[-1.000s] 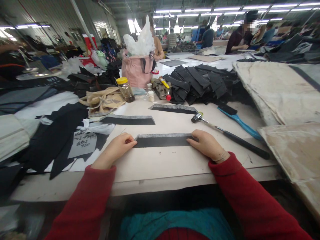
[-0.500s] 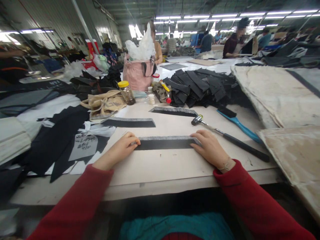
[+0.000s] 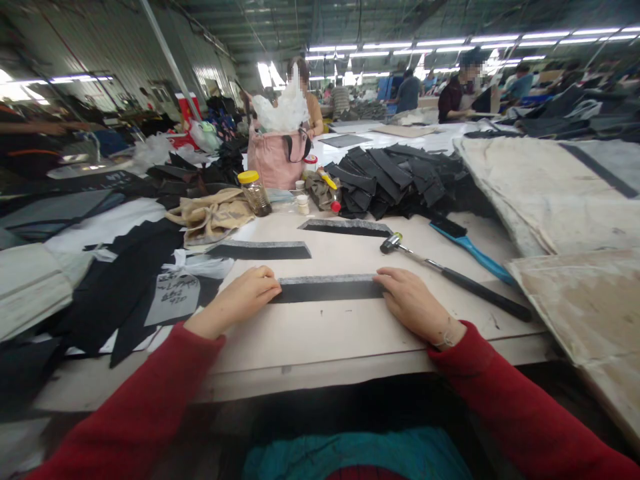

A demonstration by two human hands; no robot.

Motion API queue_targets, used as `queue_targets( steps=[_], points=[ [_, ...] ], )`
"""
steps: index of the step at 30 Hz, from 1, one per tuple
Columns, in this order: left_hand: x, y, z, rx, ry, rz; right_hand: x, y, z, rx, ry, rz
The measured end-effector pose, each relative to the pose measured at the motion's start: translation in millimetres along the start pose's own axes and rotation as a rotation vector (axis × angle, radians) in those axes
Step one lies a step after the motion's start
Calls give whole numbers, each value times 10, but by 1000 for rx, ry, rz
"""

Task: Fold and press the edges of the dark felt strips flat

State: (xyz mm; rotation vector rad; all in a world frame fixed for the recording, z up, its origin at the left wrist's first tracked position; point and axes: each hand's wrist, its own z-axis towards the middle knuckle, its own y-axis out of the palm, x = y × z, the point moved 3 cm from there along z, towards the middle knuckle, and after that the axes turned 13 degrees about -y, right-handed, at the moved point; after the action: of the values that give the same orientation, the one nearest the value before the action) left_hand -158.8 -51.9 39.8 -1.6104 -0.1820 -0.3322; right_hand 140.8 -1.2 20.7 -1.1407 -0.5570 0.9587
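A black strip with a grey fuzzy band along its far edge (image 3: 327, 289) lies crosswise on the pale work board (image 3: 320, 340) before me. Its left end is pinched between the thumb and fingers of my left hand (image 3: 250, 293). My right hand (image 3: 413, 300) grips the right end, its fingertips on the grey band and that end hidden beneath them. Two similar strips lie farther back, a left strip (image 3: 260, 251) and a right strip (image 3: 347, 228). Beyond my right hand rests a hammer with a long black handle (image 3: 480, 290), its head toward the strips.
A blue-handled brush (image 3: 483, 257) lies right of the hammer. Behind are a heap of black pieces (image 3: 395, 177), a pink bag (image 3: 275, 160) and a yellow-lidded jar (image 3: 255, 195). Black cut pieces (image 3: 125, 287) cover the left; pale stiff sheets (image 3: 580, 293) border the right.
My right hand has shifted slightly left along the strip, its thumb now tucked closer to the fingers. My left hand keeps its hold. The view has turned slightly.
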Motion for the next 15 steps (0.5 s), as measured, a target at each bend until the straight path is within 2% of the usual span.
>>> queue_targets(
  steps=[3, 5, 7, 11, 15],
  points=[
    [386, 125, 116, 132, 92, 13, -287, 87, 213, 1, -101, 41],
    [609, 271, 182, 152, 144, 23, -474, 188, 336, -42, -154, 97],
    [729, 400, 224, 136, 150, 37, -582, 281, 391, -91, -158, 146],
    [678, 459, 216, 105, 115, 17, -525, 304, 248, -144, -115, 162],
    [544, 366, 169, 84, 82, 20, -251, 122, -56, -135, -47, 83]
  ],
)
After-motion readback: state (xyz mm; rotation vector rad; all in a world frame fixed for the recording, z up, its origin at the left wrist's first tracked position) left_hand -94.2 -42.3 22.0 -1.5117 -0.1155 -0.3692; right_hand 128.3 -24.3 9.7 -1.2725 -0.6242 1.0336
